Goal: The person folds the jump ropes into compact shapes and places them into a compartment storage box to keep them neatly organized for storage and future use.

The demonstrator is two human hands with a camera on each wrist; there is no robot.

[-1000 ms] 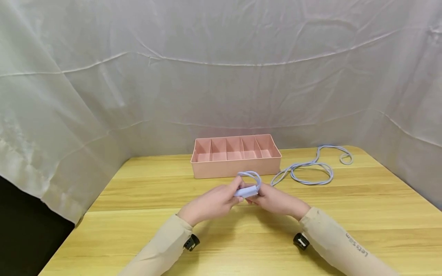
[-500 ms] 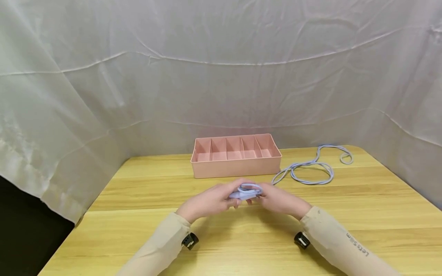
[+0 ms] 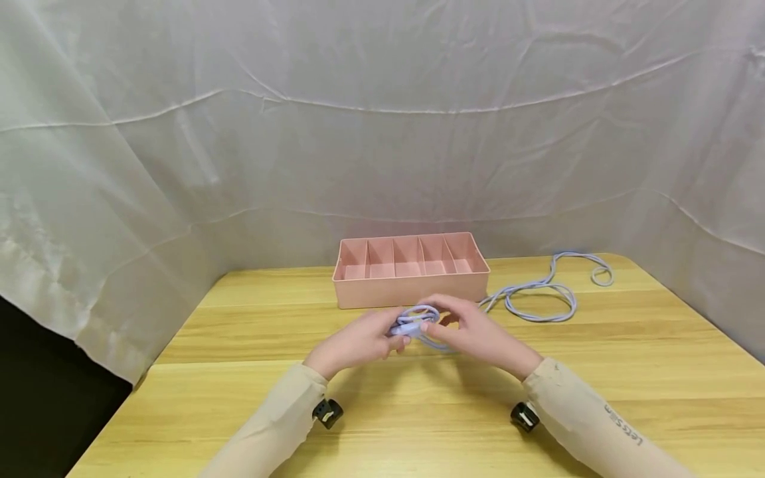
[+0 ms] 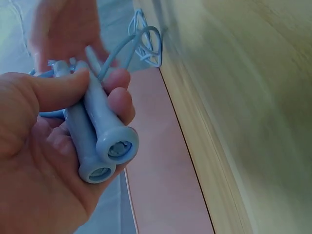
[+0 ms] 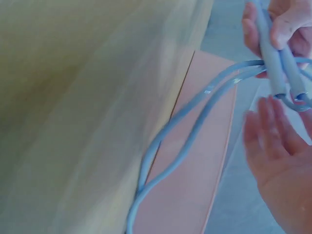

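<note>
A pale blue skipping rope has two handles (image 4: 100,136) lying side by side in my left hand (image 4: 34,165), thumb pressed on top. In the head view the handles (image 3: 408,326) sit between both hands, just in front of the pink box (image 3: 412,291). My left hand (image 3: 358,340) grips them. My right hand (image 3: 475,335) hovers beside them with straight fingers, palm bare in the right wrist view (image 5: 280,161). Two strands of rope (image 5: 195,122) run from the handles (image 5: 278,63) down across the box front.
The pink divided box (image 3: 358,255) stands at the back middle of the wooden table (image 3: 627,372). The rest of the rope (image 3: 538,299) lies in loops right of the box. White sheeting hangs behind and on both sides.
The rope loop that stood above my hands has come down. Both hands shifted slightly towards the box, and my right hand has let go of the handles and opened.
</note>
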